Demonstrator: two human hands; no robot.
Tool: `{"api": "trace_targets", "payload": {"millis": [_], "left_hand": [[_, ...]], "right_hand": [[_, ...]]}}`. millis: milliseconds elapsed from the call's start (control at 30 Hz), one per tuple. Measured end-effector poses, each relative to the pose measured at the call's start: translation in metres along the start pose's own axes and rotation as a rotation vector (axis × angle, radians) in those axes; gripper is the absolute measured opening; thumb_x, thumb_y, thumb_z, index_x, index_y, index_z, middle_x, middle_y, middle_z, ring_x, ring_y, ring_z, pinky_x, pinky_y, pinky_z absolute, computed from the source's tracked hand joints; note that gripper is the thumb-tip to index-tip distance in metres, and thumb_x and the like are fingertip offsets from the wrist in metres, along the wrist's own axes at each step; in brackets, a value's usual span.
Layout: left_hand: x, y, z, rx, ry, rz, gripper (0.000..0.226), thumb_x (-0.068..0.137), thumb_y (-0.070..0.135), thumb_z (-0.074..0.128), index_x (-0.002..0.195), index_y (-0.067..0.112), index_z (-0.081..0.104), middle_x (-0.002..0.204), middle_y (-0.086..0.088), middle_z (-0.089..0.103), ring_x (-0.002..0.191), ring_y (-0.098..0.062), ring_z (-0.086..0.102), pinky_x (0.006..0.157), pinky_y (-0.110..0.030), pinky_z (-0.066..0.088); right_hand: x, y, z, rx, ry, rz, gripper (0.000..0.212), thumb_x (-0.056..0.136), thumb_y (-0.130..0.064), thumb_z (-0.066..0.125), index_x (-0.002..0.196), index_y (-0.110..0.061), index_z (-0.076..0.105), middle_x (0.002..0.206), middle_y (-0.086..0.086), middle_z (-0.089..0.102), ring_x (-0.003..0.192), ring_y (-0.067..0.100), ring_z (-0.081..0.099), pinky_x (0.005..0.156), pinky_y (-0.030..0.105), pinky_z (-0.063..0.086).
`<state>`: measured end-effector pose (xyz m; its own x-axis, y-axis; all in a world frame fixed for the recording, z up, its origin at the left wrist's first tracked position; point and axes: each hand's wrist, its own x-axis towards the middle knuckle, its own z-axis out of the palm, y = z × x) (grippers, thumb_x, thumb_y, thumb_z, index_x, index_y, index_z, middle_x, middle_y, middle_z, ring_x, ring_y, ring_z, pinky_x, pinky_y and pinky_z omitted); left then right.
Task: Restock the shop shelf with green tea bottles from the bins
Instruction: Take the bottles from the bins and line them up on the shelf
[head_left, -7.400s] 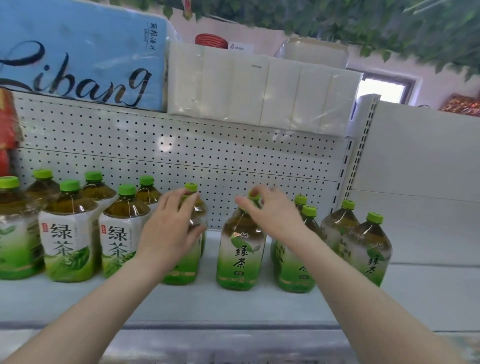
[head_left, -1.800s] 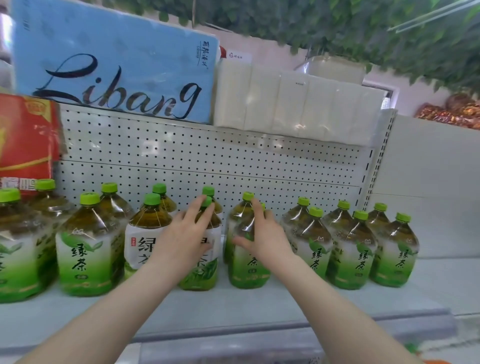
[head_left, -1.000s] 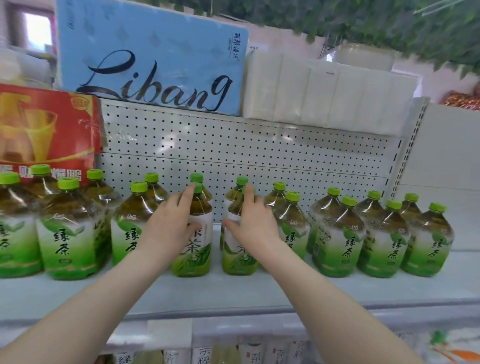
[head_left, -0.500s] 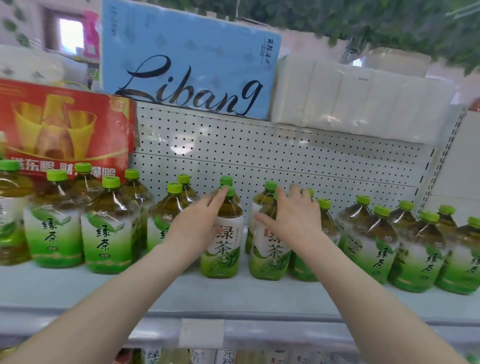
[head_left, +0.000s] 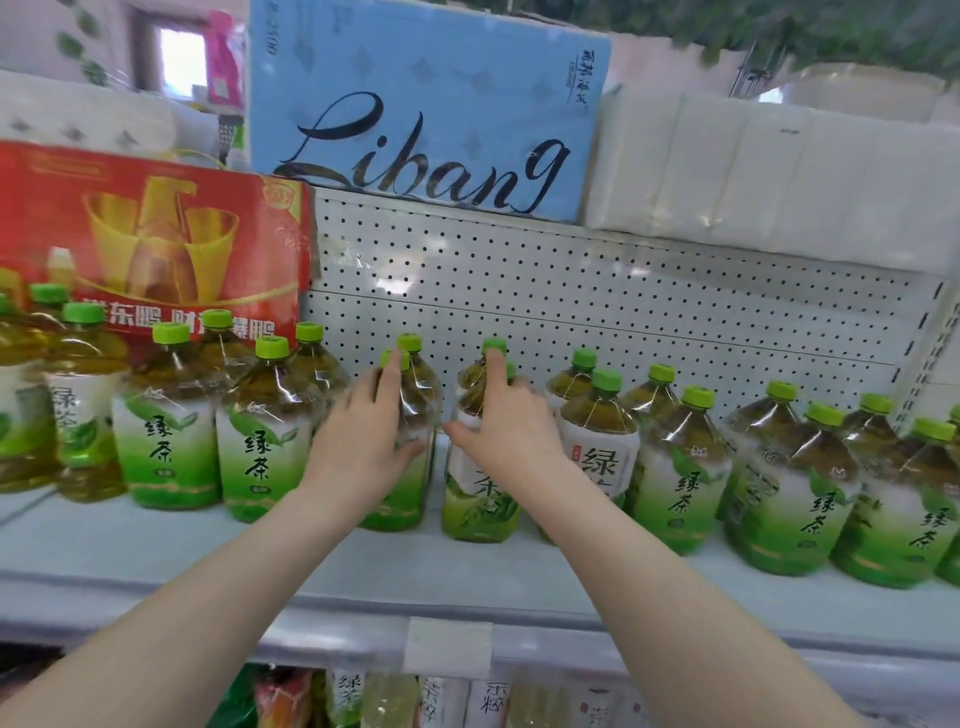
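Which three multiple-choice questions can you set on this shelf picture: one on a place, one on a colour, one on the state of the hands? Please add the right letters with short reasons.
1. Where is the blue Libang pack?
A. Above the pegboard
B. On the floor
C. Between the bottles

2. What colour are the bottle caps?
A. Red
B. White
C. Green

3. What are the left hand and the right hand doing?
A. Hanging free
B. Each gripping a standing bottle
C. Lifting one carton together

Answers:
1 A: the pack stands over the pegboard's top edge.
2 C: every visible cap is green.
3 B: the left hand curls round the left centre bottle and the right hand round the right centre bottle.
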<state>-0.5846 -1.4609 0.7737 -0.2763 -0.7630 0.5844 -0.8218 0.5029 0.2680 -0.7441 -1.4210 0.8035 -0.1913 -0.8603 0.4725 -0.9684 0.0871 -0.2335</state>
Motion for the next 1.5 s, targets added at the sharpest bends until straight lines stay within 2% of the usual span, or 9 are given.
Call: {"api": "trace_targets", "payload": {"millis": [433,533,600,767,1000,1133,1267,1400,1500], "left_hand": [[-0.002,0.009,0.003,0.066,0.036,-0.049,0.106,0.08,0.042,0.074,0.156,0.02,0.004,0.155,-0.016,0.028,0.141,-0.037,0.03,0.109,-0.049,0.036],[-0.006,0.03,0.009,0.12,0.208,0.135,0.086,0.08,0.022,0.072,0.151,0.005,0.026,0.151,-0.025,0.03,0.142,-0.04,0.026,0.115,-0.051,0.029],[-0.007,0.051,0.013,0.05,0.194,0.244,0.079,0.082,0.028,0.071,0.148,0.005,0.033,0.147,-0.016,0.04,0.138,-0.032,0.035,0.113,-0.044,0.035],[0.003,0.074,0.028,-0.033,-0.037,0.195,0.094,0.087,0.04,0.067,0.155,0.017,0.008,0.158,-0.001,0.024,0.144,-0.021,0.024,0.116,-0.034,0.029],[0.006,0.069,0.026,-0.065,-0.052,0.186,0.096,0.086,0.03,0.07,0.156,0.018,0.006,0.158,-0.002,0.024,0.144,-0.02,0.027,0.116,-0.029,0.022],[0.004,0.066,0.021,-0.063,-0.024,0.212,0.091,0.085,0.027,0.072,0.155,0.015,0.016,0.156,-0.003,0.03,0.143,-0.022,0.03,0.116,-0.031,0.023],[-0.001,0.039,0.01,0.161,0.071,0.358,0.072,0.074,0.024,0.081,0.139,0.013,0.051,0.137,-0.007,0.056,0.136,-0.031,0.042,0.115,-0.041,0.025],[-0.001,-0.018,-0.016,0.199,0.183,0.302,0.066,0.077,0.027,0.076,0.137,0.015,0.053,0.14,-0.011,0.052,0.138,-0.034,0.037,0.117,-0.05,0.024],[-0.002,-0.069,-0.037,0.193,0.239,0.2,0.072,0.077,0.024,0.076,0.141,0.01,0.047,0.141,-0.015,0.048,0.137,-0.035,0.036,0.117,-0.047,0.025]], "right_hand": [[0.001,0.016,-0.012,0.017,-0.095,-0.048,0.095,0.087,-0.059,0.063,0.153,-0.028,0.002,0.135,0.019,0.047,0.119,0.036,0.052,0.092,0.045,0.05],[-0.008,0.039,-0.033,-0.016,0.123,-0.149,0.073,0.094,-0.056,0.053,0.151,-0.026,0.019,0.121,0.009,0.06,0.115,0.028,0.052,0.092,0.039,0.049],[-0.011,0.063,-0.047,-0.118,0.334,-0.142,0.055,0.096,-0.047,0.053,0.143,-0.021,0.038,0.117,0.006,0.063,0.11,0.026,0.052,0.091,0.037,0.046],[-0.018,0.097,-0.042,-0.113,-0.034,0.1,0.069,0.09,-0.063,0.053,0.147,-0.031,0.031,0.138,0.016,0.042,0.122,0.035,0.048,0.093,0.042,0.05],[-0.016,0.1,-0.029,-0.106,-0.013,0.083,0.071,0.088,-0.063,0.056,0.147,-0.03,0.035,0.134,0.015,0.047,0.122,0.034,0.047,0.093,0.04,0.048],[-0.018,0.098,-0.027,-0.171,-0.025,0.08,0.068,0.092,-0.063,0.05,0.147,-0.028,0.032,0.134,0.017,0.045,0.124,0.035,0.047,0.092,0.04,0.049],[-0.021,0.095,-0.033,-0.192,-0.04,0.097,0.053,0.1,-0.058,0.033,0.145,-0.03,0.035,0.127,0.016,0.048,0.114,0.035,0.052,0.083,0.041,0.049],[-0.015,0.069,-0.046,-0.357,0.248,0.113,0.034,0.098,-0.029,0.05,0.13,-0.022,0.059,0.134,0.021,0.051,0.122,0.039,0.046,0.095,0.047,0.046],[-0.011,0.011,-0.041,-0.243,0.427,-0.065,0.029,0.092,-0.018,0.062,0.12,-0.011,0.065,0.131,0.02,0.054,0.122,0.037,0.047,0.099,0.044,0.044]]}}
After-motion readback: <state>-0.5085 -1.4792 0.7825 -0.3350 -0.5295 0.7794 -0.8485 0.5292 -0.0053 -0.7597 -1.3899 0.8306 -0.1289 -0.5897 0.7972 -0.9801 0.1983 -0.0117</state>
